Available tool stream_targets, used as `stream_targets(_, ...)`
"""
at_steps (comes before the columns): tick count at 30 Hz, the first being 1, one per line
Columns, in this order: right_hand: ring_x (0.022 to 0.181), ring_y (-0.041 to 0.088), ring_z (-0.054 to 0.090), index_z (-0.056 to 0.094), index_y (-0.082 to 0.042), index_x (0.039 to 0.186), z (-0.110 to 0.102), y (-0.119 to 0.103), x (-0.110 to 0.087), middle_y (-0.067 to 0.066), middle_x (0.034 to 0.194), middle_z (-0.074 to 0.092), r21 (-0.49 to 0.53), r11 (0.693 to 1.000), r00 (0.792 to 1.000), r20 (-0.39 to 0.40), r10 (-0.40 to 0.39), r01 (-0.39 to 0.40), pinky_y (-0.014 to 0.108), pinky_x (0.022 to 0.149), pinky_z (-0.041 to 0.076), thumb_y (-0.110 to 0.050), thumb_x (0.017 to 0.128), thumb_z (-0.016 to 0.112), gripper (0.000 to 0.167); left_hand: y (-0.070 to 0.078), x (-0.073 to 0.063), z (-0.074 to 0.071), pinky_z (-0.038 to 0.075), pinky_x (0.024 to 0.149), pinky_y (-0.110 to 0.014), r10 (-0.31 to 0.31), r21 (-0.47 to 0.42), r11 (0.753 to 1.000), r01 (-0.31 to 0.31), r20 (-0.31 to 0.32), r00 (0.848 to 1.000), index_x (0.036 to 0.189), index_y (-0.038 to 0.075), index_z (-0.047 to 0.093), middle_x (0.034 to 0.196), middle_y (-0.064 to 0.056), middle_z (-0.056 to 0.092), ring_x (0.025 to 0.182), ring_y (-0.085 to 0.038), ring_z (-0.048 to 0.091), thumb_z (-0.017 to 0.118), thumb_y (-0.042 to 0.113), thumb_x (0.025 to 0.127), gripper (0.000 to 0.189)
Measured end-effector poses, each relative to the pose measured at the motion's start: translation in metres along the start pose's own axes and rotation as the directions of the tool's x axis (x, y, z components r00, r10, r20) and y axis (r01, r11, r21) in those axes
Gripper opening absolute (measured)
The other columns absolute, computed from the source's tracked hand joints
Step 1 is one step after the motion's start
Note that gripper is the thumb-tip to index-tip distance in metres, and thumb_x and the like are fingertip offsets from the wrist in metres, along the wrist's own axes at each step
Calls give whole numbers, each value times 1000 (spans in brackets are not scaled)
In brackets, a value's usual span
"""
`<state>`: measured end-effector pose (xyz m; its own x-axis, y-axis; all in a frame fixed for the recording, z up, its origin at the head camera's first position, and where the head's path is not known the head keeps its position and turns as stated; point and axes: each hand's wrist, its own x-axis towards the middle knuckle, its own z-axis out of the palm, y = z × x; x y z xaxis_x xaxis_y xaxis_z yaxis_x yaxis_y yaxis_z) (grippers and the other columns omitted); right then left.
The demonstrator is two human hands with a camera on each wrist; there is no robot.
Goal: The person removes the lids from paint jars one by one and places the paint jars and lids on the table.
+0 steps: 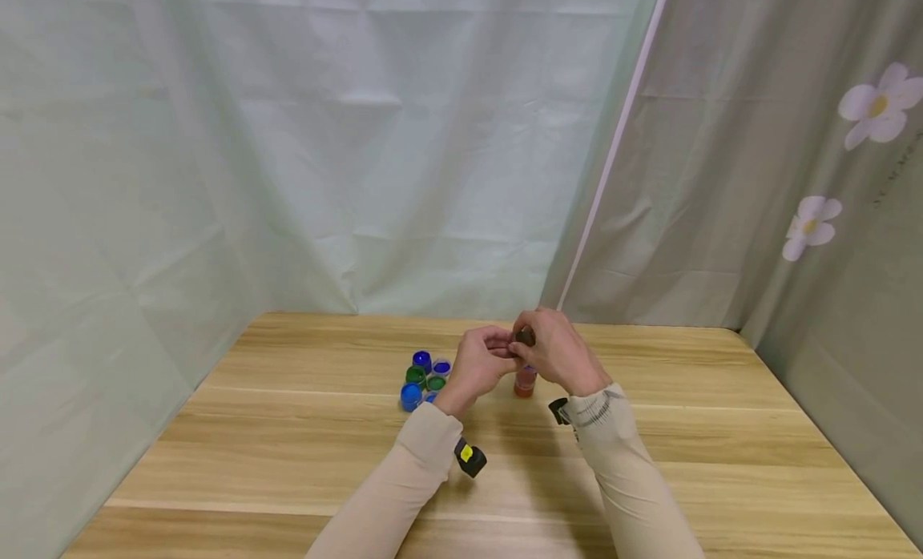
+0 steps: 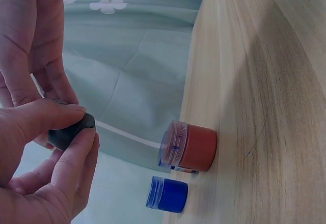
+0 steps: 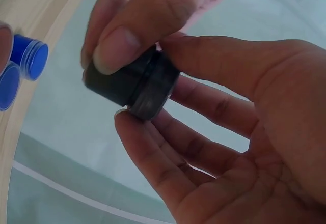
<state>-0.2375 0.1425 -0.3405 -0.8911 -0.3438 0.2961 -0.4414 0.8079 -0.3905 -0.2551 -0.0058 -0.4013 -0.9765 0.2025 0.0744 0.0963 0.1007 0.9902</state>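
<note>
Both hands meet above the table around a small black paint pot, mostly covered by fingers in the head view. My left hand pinches the pot's lower part between thumb and fingertips. My right hand holds the upper end, thumb on one side and fingers on the other, as the right wrist view shows. Below the hands stands a red paint pot with a clear ridged lid. A blue paint pot, also with a clear lid, is beside it in the left wrist view.
Left of the hands, blue and green paint pots stand close together, several in number. The wooden table ends at pale curtains behind and at the sides. A black wrist device hangs under the left sleeve.
</note>
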Motion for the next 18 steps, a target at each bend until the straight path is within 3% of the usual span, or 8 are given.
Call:
stream_targets(10,88,21,62,75,-5,98,-3,-2,-1,8,94,69,4,1000,999,23,-24,24,38,78,55,-5,90,76,8,-1,-1,-1,62,85,-33,21,15,1000,-21,6,1000,116,3,71,111,-15,75,100,-22,74,81,2,84,33)
stream_targets(18,94,23,65,74,-2,104,-6,-6,-1,10,102,70,14,1000,998,60,-15,14,38,82,58,2,91,72,15,-1,-2,-2,62,87,-34,36,7,999,-36,28,999,115,3,71,112,-15,74,103,-25,74,82,6,86,32)
